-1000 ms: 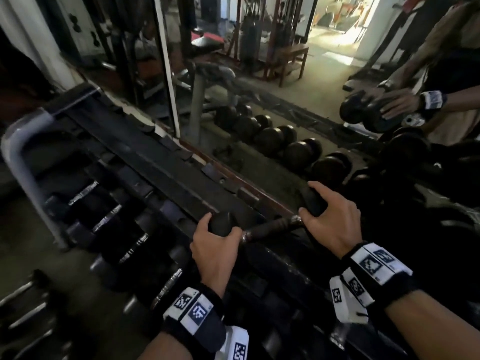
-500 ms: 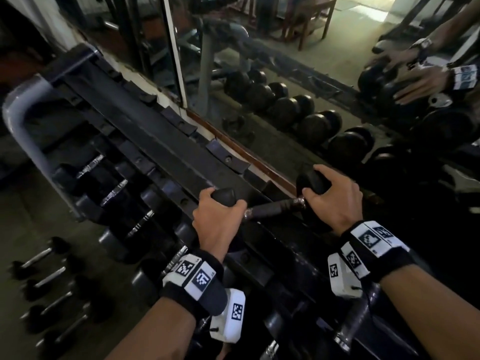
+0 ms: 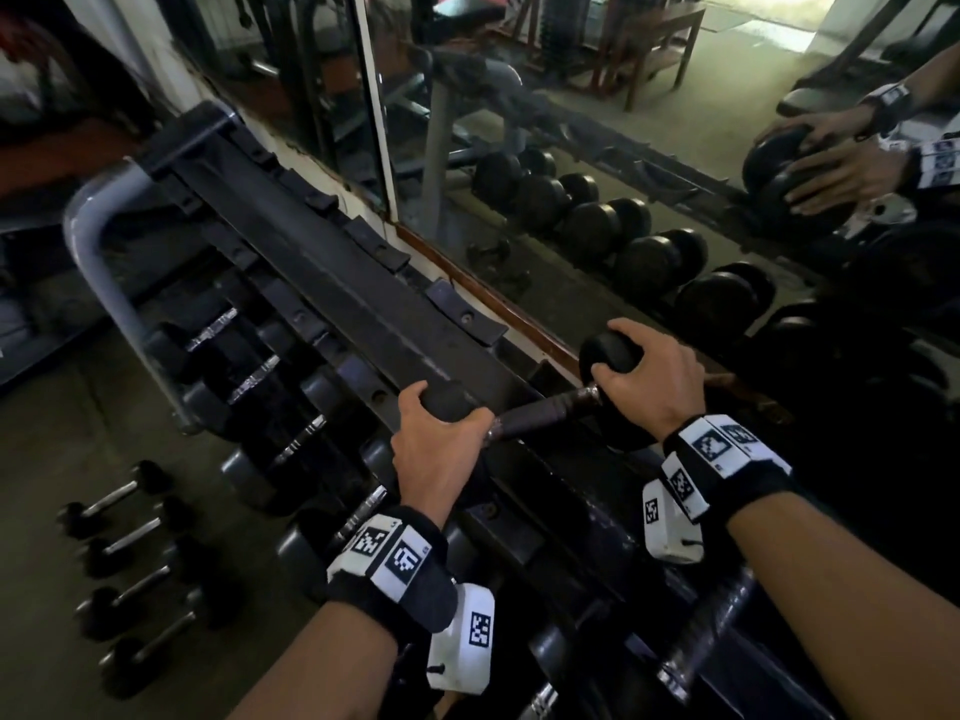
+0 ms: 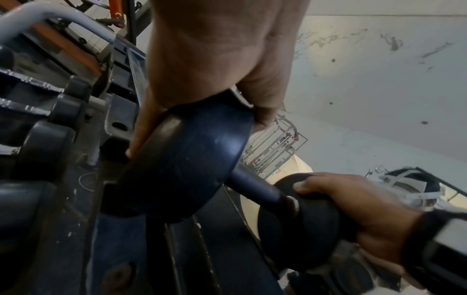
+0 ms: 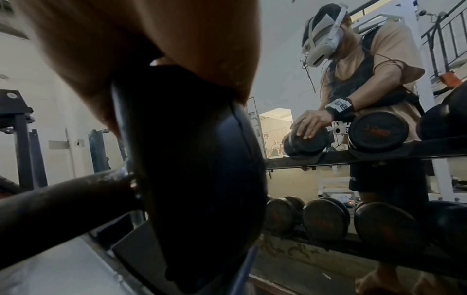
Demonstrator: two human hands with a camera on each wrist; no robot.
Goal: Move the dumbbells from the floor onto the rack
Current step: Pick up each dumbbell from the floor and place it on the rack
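A black dumbbell (image 3: 540, 414) with a rusty handle lies crosswise over the rack's top shelf (image 3: 337, 267), right of its bare stretch. My left hand (image 3: 441, 444) grips its near-left head (image 4: 187, 159) from above. My right hand (image 3: 649, 379) grips the far-right head (image 5: 197, 169), close to the mirror. In the left wrist view the left head's lower edge meets the shelf rail. Whether the full weight rests there I cannot tell. Several small chrome-handled dumbbells (image 3: 124, 537) lie on the floor at lower left.
The rack's lower tier (image 3: 249, 376) holds a row of dumbbells. A wall mirror (image 3: 597, 148) right behind the rack reflects more dumbbells and my own hands. The grey frame tube (image 3: 98, 262) closes the rack's left end. Dark dumbbells crowd the shelf to the right.
Both hands keep their hold on the dumbbell's heads. The dumbbell has shifted a little toward the mirror. My view has tipped down, showing more of the floor.
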